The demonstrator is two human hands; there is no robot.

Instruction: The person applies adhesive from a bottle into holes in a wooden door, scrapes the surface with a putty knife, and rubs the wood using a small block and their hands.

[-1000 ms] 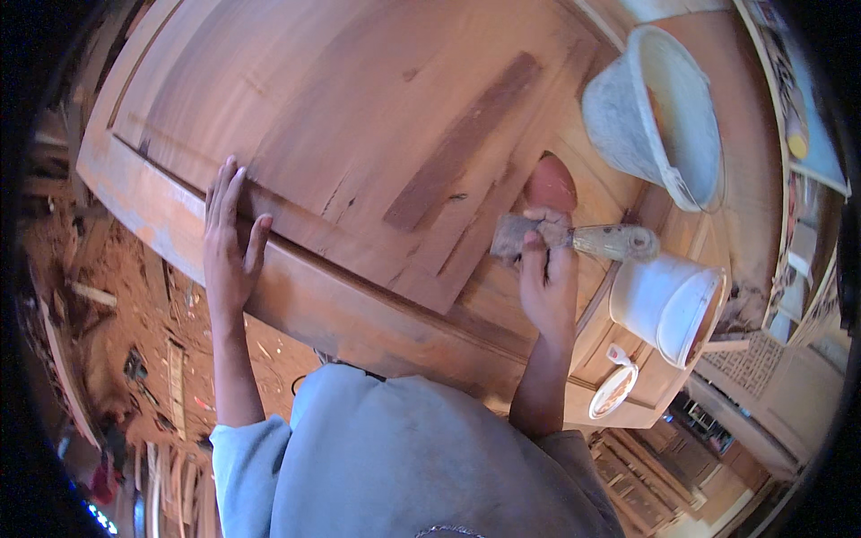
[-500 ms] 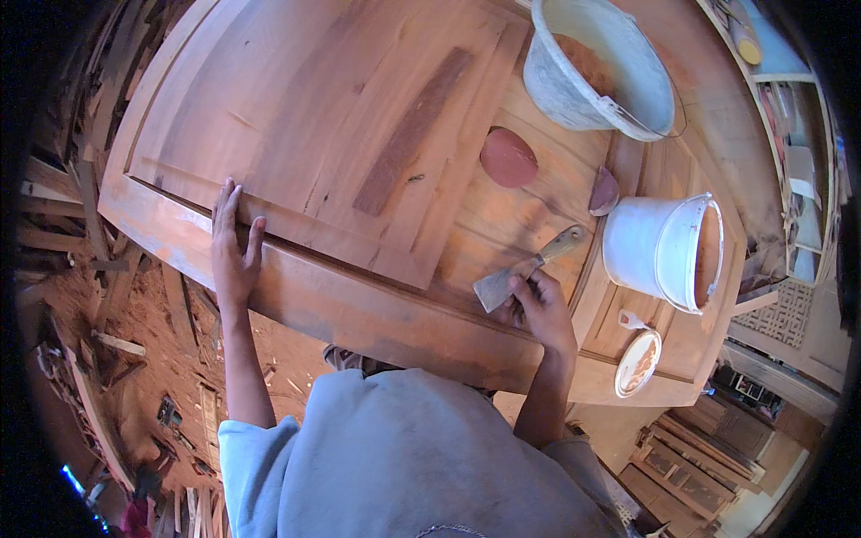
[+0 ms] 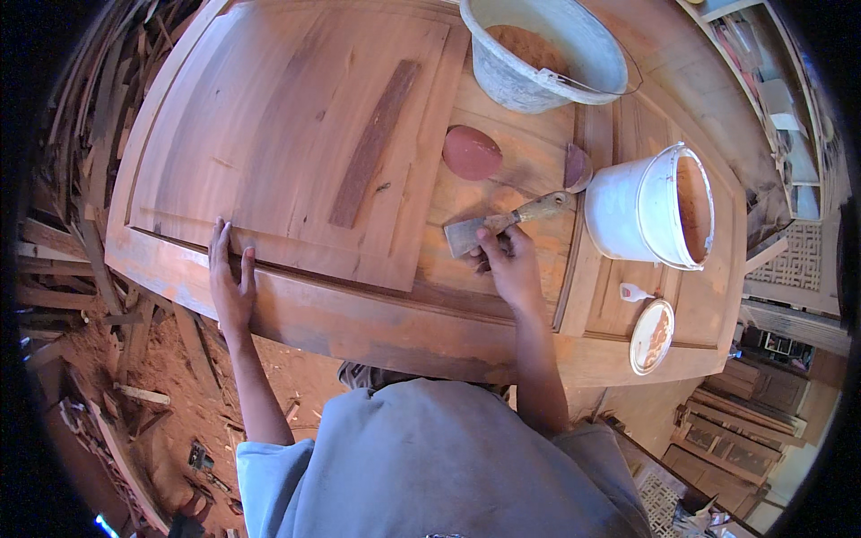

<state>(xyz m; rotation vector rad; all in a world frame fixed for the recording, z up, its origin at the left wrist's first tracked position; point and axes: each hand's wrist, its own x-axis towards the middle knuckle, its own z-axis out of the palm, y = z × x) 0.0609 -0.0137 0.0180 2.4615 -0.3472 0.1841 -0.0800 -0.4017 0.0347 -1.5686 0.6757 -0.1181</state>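
Woodwork [image 3: 296, 117], a broad panelled slab, spreads beneath the right hand [image 3: 513, 267] and beyond its grip on every side. A grey bucket [image 3: 502, 81] with brownish matter inside stands well ahead of the grip; a white bucket [image 3: 623, 202], leaning toward the right in view, sits nearer, to the right. A dark strip [image 3: 372, 148] lies ahead and to the left, its long axis running away from the body with a slight slant rightward. The left hand [image 3: 233, 280] is well apart to the left, fingers extended over the slab's near edge, holding nothing.

In the grip itself is the scraper [image 3: 512, 218]: thumb on the blade, other fingers curled below, closed narrow around it. Its long axis runs crosswise, the flared blade leftward, the handle rightward and somewhat away from the body; whether the blade touches the wood, I cannot tell. A round lid [image 3: 652, 337] rests to the right and closer to the body. A reddish oval [image 3: 473, 152] lies ahead, slightly left, with the right hand far nearer to it. A dark half-disc [image 3: 578, 168] sits just beside the handle's end, and a small white bottle [image 3: 635, 292] lies rightward, near the lid.
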